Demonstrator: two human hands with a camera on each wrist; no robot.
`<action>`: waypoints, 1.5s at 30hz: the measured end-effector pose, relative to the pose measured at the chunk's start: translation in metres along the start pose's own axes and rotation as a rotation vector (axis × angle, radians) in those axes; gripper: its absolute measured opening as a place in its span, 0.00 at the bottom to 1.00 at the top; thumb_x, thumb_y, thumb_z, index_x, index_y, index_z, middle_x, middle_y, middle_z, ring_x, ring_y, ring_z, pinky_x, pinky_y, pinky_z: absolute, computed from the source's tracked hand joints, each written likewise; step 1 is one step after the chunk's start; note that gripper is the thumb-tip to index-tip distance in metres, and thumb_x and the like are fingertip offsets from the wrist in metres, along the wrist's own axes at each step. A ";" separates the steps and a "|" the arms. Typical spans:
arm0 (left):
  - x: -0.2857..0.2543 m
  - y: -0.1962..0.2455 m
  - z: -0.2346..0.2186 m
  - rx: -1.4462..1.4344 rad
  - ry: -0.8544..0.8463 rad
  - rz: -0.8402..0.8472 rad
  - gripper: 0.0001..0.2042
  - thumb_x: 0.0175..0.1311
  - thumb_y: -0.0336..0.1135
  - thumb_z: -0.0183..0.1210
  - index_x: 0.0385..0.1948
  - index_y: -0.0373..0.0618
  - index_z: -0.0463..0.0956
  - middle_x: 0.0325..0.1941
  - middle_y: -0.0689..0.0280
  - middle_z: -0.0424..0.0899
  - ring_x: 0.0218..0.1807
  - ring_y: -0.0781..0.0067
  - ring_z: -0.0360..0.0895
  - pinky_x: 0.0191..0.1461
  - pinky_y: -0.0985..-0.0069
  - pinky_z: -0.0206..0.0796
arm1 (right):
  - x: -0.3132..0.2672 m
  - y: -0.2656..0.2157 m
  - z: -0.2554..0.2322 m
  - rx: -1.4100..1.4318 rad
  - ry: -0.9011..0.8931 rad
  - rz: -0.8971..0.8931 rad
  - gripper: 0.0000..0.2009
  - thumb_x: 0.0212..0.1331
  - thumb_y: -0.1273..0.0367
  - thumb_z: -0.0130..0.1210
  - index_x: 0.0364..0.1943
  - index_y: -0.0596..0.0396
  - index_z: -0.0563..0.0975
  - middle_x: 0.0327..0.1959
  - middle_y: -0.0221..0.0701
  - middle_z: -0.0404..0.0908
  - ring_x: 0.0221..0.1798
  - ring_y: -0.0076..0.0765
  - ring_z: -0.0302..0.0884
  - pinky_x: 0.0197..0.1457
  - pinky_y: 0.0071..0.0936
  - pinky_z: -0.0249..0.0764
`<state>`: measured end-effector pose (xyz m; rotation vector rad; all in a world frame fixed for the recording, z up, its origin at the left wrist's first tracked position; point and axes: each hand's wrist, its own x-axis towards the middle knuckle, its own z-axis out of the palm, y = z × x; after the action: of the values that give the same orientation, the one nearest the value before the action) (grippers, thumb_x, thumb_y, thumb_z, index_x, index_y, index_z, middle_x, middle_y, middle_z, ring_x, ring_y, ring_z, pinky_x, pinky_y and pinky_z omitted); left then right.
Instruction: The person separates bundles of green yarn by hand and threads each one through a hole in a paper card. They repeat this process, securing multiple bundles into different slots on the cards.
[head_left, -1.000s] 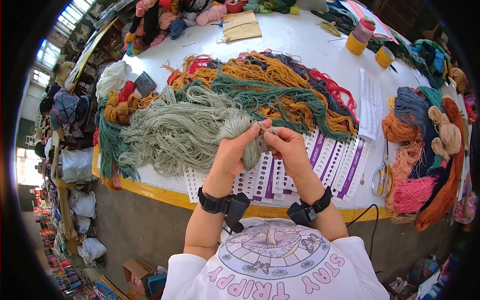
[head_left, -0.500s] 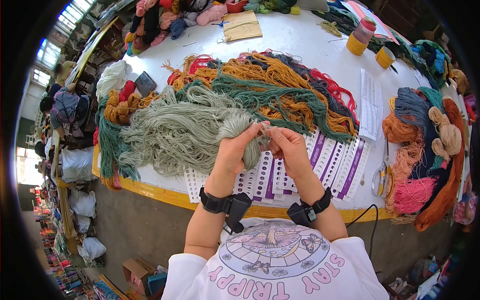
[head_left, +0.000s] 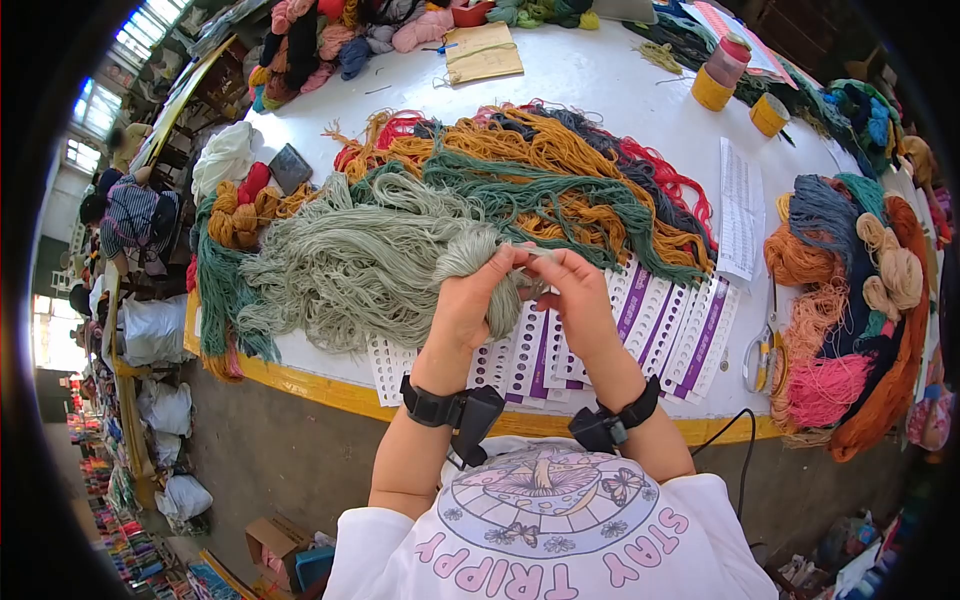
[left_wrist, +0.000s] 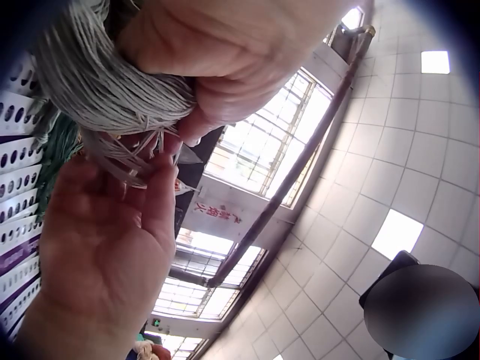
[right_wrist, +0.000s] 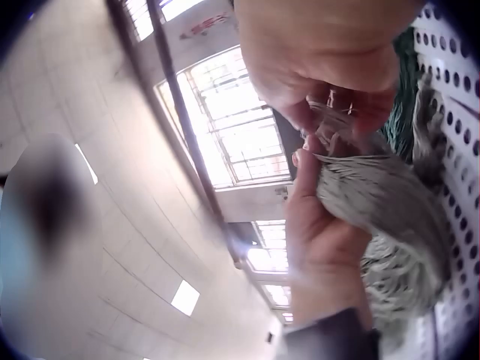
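My left hand [head_left: 466,305] grips a thick bundle of pale grey-green yarn [left_wrist: 97,75], its thumb near the bundle's end. Close beside it, my right hand [head_left: 580,300] pinches a few strands of the same yarn at its fingertips. In the right wrist view, the strands [right_wrist: 334,124] run between the two hands' fingertips. The rest of the grey-green skein [head_left: 330,260] spreads loosely over the table to the left. Behind the hands lie dark green yarn [head_left: 520,190] and mustard yarn [head_left: 540,140].
White and purple punched cards [head_left: 640,320] lie under and right of the hands. Scissors [head_left: 762,358] rest beside a mixed yarn pile [head_left: 820,300] at right. A printed sheet [head_left: 738,210], a jar [head_left: 722,70], a yellow tape roll [head_left: 770,114] and a phone-like dark object [head_left: 290,168] are farther back.
My right hand's fingers have shifted and turned slightly at the strands, and its wrist has moved a little left. The left hand keeps its grip on the bundle, almost still.
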<state>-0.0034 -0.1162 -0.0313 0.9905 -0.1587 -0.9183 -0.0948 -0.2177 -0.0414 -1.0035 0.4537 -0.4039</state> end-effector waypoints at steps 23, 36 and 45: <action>-0.007 0.004 0.008 0.097 -0.070 -0.033 0.15 0.63 0.39 0.48 0.45 0.38 0.70 0.49 0.61 0.74 0.43 0.74 0.73 0.41 0.76 0.69 | 0.003 -0.004 -0.007 0.034 0.029 0.135 0.07 0.52 0.65 0.56 0.25 0.53 0.76 0.19 0.21 0.74 0.20 0.13 0.70 0.20 0.11 0.59; -0.005 0.003 0.006 -0.002 -0.014 -0.021 0.12 0.63 0.36 0.48 0.43 0.37 0.69 0.49 0.57 0.74 0.43 0.72 0.74 0.38 0.75 0.71 | 0.002 0.000 -0.007 -0.032 0.007 0.122 0.08 0.52 0.64 0.58 0.29 0.53 0.78 0.20 0.19 0.74 0.20 0.13 0.69 0.22 0.11 0.61; -0.001 -0.006 -0.001 0.063 -0.026 0.049 0.09 0.57 0.30 0.56 0.38 0.38 0.74 0.37 0.65 0.78 0.39 0.77 0.73 0.40 0.80 0.66 | 0.002 0.003 -0.011 0.032 -0.080 0.092 0.10 0.55 0.61 0.55 0.34 0.52 0.78 0.21 0.19 0.74 0.24 0.12 0.69 0.25 0.10 0.61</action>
<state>-0.0067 -0.1157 -0.0360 1.0292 -0.2343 -0.8865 -0.0988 -0.2252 -0.0497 -0.9607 0.4180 -0.2868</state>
